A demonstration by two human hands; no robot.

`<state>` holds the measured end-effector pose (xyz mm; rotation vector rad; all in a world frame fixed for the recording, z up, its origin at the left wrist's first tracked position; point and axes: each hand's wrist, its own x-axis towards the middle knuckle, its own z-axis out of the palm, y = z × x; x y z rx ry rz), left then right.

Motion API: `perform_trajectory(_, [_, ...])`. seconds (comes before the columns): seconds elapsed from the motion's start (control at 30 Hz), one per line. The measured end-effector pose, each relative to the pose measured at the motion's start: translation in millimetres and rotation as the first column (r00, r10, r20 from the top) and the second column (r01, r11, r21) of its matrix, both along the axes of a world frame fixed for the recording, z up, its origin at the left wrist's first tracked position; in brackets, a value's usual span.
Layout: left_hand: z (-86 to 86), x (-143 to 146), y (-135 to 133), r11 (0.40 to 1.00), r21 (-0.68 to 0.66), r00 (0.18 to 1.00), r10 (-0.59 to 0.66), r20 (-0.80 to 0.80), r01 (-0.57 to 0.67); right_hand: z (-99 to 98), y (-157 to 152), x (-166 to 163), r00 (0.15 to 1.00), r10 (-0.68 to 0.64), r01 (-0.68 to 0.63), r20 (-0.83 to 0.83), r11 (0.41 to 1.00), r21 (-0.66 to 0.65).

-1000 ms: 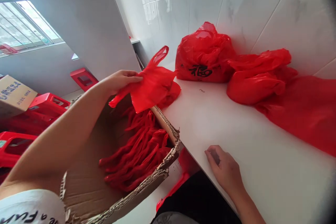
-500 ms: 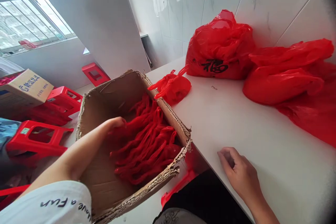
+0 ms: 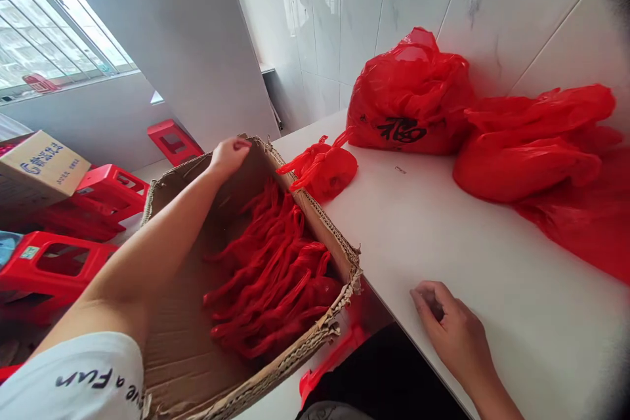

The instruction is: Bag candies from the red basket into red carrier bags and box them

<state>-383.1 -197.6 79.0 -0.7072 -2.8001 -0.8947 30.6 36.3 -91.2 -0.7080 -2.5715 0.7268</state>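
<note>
My left hand [image 3: 231, 156] is above the far edge of a cardboard box [image 3: 165, 354], its fingers curled and nothing visible in them. Inside the box lie rows of knotted red plastic bags [image 3: 280, 269], their twisted handles up. To the right of that hand, a small tied red bag [image 3: 331, 174] sits on the table, its handles against the box's rim. My right hand [image 3: 450, 321] rests on the white table [image 3: 388, 236] with its fingers loosely curled around an empty hollow.
A large red bag with a black character [image 3: 411, 98] stands against the tiled wall. More red bags [image 3: 531, 157] lie to the right. Red plastic stools [image 3: 59, 262] and a printed carton [image 3: 44, 164] stand on the left, below a barred window [image 3: 54, 26].
My left hand has risen from the bags inside the box and moved forward to its far edge. My right hand stays on the table in the same pose.
</note>
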Motion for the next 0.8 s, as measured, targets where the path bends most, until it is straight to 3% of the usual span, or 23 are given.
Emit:
perform_trajectory(0.07, [8.6,-8,34,1.0,-0.021,0.996,-0.014,-0.085,0.012,4.3,-2,0,1.0,-0.01,0.01,0.018,1.0,-0.02])
perform_trajectory(0.17, [7.7,-3,87,0.976,-0.186,0.971,-0.151,-0.185,0.116,10.5,-5,0,0.999,-0.028,0.03,0.041,0.999,-0.041])
perform_trajectory(0.27, [-8.4,8,123,0.942,-0.297,0.964,-0.21,-0.164,0.155,12.2,-6,-1,0.999,-0.031,0.033,0.034,0.998,-0.06])
perform_trajectory(0.43, [-38.2,23,148,0.922,-0.355,0.969,-0.21,-0.13,0.152,11.0,-4,-2,1.0,-0.008,0.01,0.016,0.996,-0.092])
perform_trajectory(0.53, [-42.5,32,156,0.923,-0.338,0.969,-0.226,-0.096,0.182,12.3,-4,-1,1.0,-0.003,0.004,0.015,0.994,-0.11])
perform_trajectory(0.6, [-34.5,34,155,0.928,-0.301,0.969,-0.244,-0.047,0.219,13.0,-4,-1,1.0,0.0,0.002,0.017,0.992,-0.127])
perform_trajectory(0.7, [-6.1,28,132,0.937,-0.21,0.96,-0.28,0.032,0.28,12.1,-4,1,1.0,-0.008,0.009,0.007,0.991,-0.137])
perform_trajectory(0.8, [28.7,12,79,0.944,-0.034,0.942,-0.323,0.09,0.327,9.3,-4,3,1.0,-0.024,0.024,0.004,0.994,-0.103])
